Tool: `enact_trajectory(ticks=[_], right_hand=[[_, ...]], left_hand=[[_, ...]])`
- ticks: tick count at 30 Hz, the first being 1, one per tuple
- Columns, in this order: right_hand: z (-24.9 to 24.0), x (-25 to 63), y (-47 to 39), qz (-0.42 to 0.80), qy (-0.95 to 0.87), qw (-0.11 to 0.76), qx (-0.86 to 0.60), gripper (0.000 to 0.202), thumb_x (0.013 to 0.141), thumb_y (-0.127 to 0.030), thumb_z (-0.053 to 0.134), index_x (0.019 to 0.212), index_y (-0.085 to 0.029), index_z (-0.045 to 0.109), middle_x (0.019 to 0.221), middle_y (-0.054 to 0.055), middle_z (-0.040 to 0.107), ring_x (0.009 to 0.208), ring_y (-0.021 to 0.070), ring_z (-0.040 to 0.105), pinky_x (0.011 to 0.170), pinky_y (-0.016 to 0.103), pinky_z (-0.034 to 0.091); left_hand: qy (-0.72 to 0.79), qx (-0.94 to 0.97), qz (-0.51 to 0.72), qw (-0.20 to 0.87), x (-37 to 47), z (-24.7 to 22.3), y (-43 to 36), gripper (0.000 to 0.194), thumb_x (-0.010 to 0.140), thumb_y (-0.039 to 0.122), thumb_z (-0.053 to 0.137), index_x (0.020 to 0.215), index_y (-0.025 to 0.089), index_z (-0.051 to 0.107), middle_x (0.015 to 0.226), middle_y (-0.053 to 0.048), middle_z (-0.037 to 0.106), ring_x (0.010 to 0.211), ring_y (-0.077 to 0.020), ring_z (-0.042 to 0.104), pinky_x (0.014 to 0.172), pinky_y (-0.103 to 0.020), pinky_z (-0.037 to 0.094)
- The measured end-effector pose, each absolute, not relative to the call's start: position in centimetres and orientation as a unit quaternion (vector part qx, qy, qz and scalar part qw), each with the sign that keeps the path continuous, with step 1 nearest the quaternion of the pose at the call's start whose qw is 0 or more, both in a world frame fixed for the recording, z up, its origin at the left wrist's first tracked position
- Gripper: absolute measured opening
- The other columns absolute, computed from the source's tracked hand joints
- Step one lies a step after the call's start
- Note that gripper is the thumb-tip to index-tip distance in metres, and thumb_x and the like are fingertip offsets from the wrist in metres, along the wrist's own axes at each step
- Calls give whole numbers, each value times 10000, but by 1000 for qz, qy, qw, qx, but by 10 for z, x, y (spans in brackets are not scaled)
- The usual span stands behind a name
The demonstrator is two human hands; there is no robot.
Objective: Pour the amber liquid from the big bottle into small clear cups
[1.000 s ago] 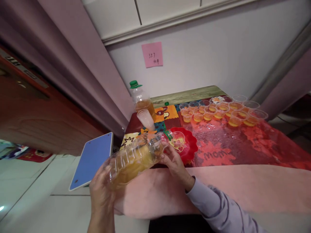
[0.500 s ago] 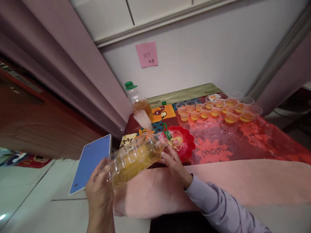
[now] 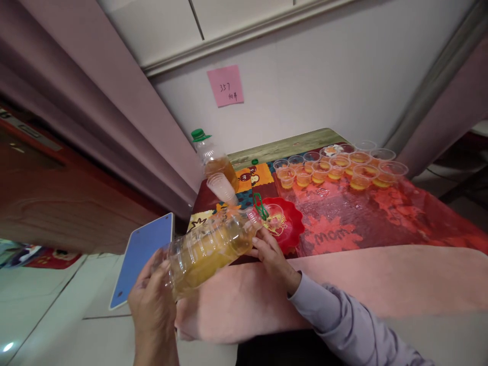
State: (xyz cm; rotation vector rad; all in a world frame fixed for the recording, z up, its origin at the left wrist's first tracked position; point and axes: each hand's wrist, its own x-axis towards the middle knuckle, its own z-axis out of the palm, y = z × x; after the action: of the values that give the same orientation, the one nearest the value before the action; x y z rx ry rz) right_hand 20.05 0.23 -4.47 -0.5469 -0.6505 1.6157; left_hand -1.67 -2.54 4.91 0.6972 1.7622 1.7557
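Observation:
My left hand (image 3: 154, 295) grips the base of a clear plastic bottle (image 3: 208, 249) holding yellowish liquid. It lies tilted, its neck pointing right and slightly up. My right hand (image 3: 272, 256) is closed at the neck, the fingers partly hidden behind it. Just beyond the mouth, a clear plastic cup (image 3: 276, 216) stands in a red scalloped dish (image 3: 295, 231). A green clip-like piece (image 3: 260, 206) is by the dish's left rim. Whether liquid is flowing out, I cannot tell.
Behind are a large green-capped jug (image 3: 219, 165) of amber liquid, a tilted stack of cups (image 3: 221, 188) and a green cap (image 3: 254, 162). Several filled cups (image 3: 364, 175) stand at the table's right. A blue board (image 3: 143, 254) is at left, beside the patterned tablecloth (image 3: 331, 231).
The view has shifted slightly. Both hands keep hold of the bottle, which stays at nearly the same tilt over the dish's left side.

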Motion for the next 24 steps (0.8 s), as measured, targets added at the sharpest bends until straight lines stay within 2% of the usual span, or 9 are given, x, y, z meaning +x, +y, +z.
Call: enact_trajectory(ticks=[5,9,18,24], right_hand=[[-45,201,2,704,-271,611,-240,509,917,-495,756,1392,-340,658,1553,49,643,1376,337,658,1085,589,614],[-45,201,2,703,-272,611,-242,511,925,-506,747,1400,-341,653,1544,50,648,1358,326,668,1087,581,613],[-45,201,2,703,-273,609,-246,568,922,-542,748,1445,-354,627,1565,46,632,1373,328,655,1084,575,616],[-44,201,3,706,-270,608,-244,581,917,-537,756,1451,-358,618,1571,46,627,1403,333,635,1089,581,614]], left_hand=[[655,270,655,263,-13,54,-25,556,587,363,921,1103,191,806,1099,-49,801,956,-224,723,894,-349,589],[661,275,653,248,-12,55,-22,535,564,351,910,1064,192,804,1093,-55,797,965,-233,719,884,-356,594],[669,282,642,245,-17,50,-22,596,603,353,921,1168,191,820,1150,-71,807,1008,-230,729,824,-300,585],[659,274,649,263,-17,51,-22,619,612,355,937,1198,198,813,1093,-47,813,928,-190,723,797,-283,574]])
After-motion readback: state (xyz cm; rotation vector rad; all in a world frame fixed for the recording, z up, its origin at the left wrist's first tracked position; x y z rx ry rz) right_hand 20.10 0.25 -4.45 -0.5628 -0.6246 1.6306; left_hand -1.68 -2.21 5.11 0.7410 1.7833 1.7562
